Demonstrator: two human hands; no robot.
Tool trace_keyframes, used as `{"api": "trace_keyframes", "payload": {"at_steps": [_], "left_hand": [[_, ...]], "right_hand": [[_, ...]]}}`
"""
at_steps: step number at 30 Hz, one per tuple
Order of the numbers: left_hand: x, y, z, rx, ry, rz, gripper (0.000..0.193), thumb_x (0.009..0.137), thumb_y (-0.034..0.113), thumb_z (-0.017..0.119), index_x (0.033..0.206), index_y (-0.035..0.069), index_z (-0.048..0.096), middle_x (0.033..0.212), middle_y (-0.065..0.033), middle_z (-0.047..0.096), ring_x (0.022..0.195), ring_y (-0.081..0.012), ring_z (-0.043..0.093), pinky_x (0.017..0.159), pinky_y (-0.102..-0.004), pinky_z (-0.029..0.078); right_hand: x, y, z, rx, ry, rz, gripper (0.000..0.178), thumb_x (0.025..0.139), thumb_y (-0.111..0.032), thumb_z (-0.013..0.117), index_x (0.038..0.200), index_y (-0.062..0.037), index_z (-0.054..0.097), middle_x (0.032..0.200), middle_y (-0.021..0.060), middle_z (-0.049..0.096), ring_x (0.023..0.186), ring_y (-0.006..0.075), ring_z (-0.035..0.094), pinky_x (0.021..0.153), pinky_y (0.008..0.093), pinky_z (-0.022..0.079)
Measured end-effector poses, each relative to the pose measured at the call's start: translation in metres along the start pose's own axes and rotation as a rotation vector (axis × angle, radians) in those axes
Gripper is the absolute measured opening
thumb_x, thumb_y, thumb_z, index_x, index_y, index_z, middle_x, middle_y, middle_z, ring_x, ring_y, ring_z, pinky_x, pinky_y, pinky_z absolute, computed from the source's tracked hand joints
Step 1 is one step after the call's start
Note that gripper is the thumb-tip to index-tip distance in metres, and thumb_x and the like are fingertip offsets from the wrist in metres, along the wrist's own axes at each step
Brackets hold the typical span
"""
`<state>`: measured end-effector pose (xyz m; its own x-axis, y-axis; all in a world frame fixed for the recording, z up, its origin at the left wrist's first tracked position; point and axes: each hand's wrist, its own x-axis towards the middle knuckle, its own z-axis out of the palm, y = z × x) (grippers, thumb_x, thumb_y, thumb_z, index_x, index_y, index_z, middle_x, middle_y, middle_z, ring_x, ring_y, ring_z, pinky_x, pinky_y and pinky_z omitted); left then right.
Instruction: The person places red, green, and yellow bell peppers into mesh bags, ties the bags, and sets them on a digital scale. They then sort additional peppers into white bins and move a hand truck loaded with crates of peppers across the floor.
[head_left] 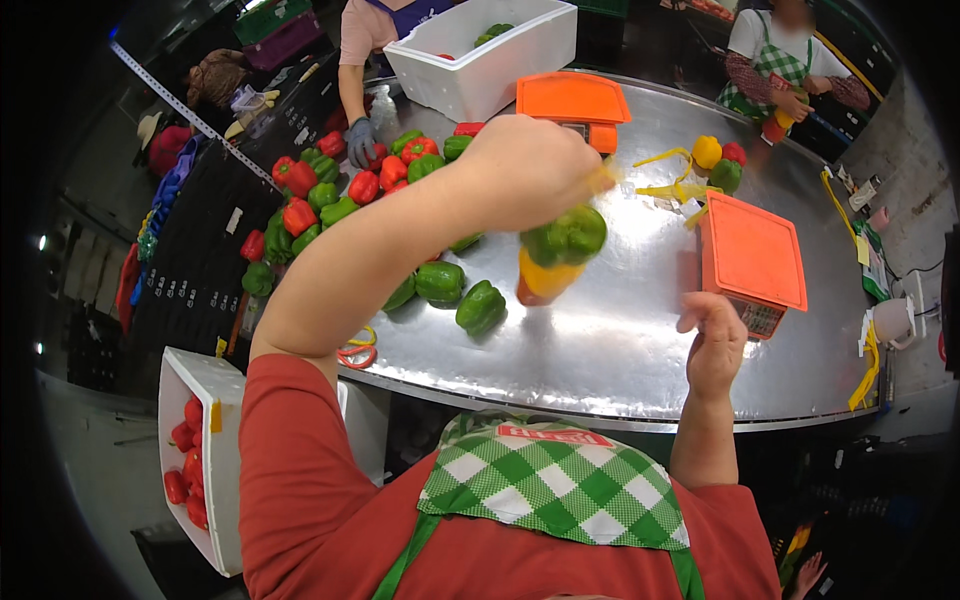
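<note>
My left hand [545, 165] is closed in a fist, raised over the metal table [620, 370]. From it hangs a bag of bell peppers [565, 237], blurred by motion, with a green one on top, then yellow, then reddish at the bottom. A bit of yellow netting shows at my fingers. My right hand [714, 335] holds nothing and is loosely curled with fingers apart, beside the near orange scale [755, 255]. Loose green bell peppers [482, 308] lie left of the bag. A pile of red and green bell peppers [325, 195] spreads farther left, partly hidden by my arm.
A second orange scale [572, 98] and a white foam box [480, 60] stand at the back. Yellow net bags [675, 185] lie near bell peppers [708, 152]. Co-workers stand across the table; one gloved hand [359, 142] touches the pile. A foam box of red peppers [225, 420] sits lower left.
</note>
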<state>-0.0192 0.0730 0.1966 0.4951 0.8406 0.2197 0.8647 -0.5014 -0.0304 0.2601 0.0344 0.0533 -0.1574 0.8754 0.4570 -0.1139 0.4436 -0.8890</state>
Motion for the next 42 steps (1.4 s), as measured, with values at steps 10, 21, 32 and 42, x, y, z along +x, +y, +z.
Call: {"api": "trace_keyframes", "payload": {"at_steps": [10, 21, 32, 42], "left_hand": [[-0.004, -0.018, 0.039, -0.261, -0.023, -0.133, 0.042, 0.093, 0.042, 0.048, 0.077, 0.008, 0.066, 0.075, -0.0157, 0.065, 0.075, -0.0368, 0.063, 0.068, -0.0491, 0.047], [-0.020, 0.023, 0.072, -0.307, -0.040, -0.133, 0.032, 0.091, 0.033, 0.054, 0.077, 0.006, 0.064, 0.076, -0.0130, 0.063, 0.074, -0.0360, 0.062, 0.061, -0.0482, 0.047], [-0.060, 0.022, 0.089, -1.362, 0.065, -0.298, 0.029, 0.093, 0.028, 0.057, 0.079, 0.004, 0.067, 0.070, -0.0039, 0.065, 0.063, -0.0138, 0.061, 0.060, -0.0308, 0.050], [-0.027, -0.004, 0.103, -1.270, -0.420, -0.621, 0.030, 0.087, 0.029, 0.064, 0.083, 0.000, 0.068, 0.066, -0.0021, 0.058, 0.061, -0.0095, 0.050, 0.063, -0.0252, 0.042]], "right_hand": [[0.001, 0.004, 0.044, 0.116, -0.359, 0.292, 0.026, 0.098, -0.018, 0.052, 0.103, 0.0032, 0.066, 0.080, 0.0038, 0.065, 0.079, 0.0097, 0.059, 0.076, 0.0248, 0.046], [0.014, 0.031, 0.104, 1.029, -0.262, 0.846, 0.047, 0.103, -0.041, 0.033, 0.128, -0.0052, 0.050, 0.129, 0.0132, 0.056, 0.119, 0.0251, 0.055, 0.098, 0.0386, 0.043], [0.008, 0.035, 0.112, 1.011, 0.049, 0.713, 0.023, 0.102, -0.029, 0.046, 0.101, -0.0078, 0.056, 0.092, 0.0063, 0.065, 0.087, 0.0150, 0.062, 0.070, 0.0279, 0.047], [-0.004, 0.038, 0.136, 0.351, -0.078, 0.546, 0.026, 0.098, -0.025, 0.053, 0.094, -0.0002, 0.058, 0.066, 0.0047, 0.059, 0.058, 0.0118, 0.058, 0.059, 0.0252, 0.045]]}}
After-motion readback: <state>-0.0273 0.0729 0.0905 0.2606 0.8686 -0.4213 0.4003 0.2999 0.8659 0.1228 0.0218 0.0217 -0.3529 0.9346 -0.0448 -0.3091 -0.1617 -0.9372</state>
